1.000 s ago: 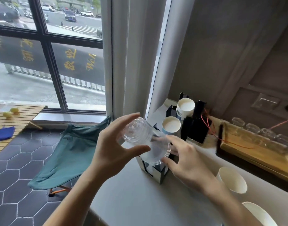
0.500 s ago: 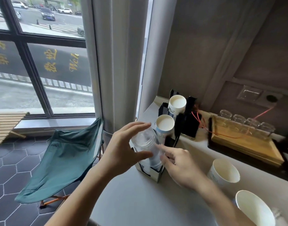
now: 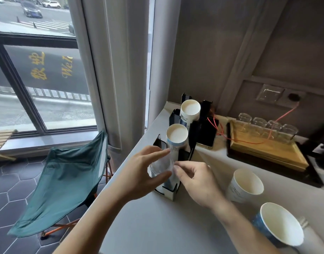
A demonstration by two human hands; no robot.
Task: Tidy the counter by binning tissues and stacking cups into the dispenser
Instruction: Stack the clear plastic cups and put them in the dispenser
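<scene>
Seating clear plastic cups point(image 3: 160, 167) into the nearest slot of the dispenser point(image 3: 171, 191): left hand point(image 3: 141, 173) grips them, right hand point(image 3: 196, 180) pinches their rim. Advise a straight downward push. Dispenser sits near the counter point(image 3: 157, 226) edge; paper cups point(image 3: 246, 186) crowd the right side.

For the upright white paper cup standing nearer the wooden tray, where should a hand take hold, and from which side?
Probably by the upper side wall just under the rim of the white paper cup, coming from above and the near side. It stands upright, mouth open, apart from the blue-banded cup, and the right hand is next to it. Pinching the rim itself could dent it.
</scene>
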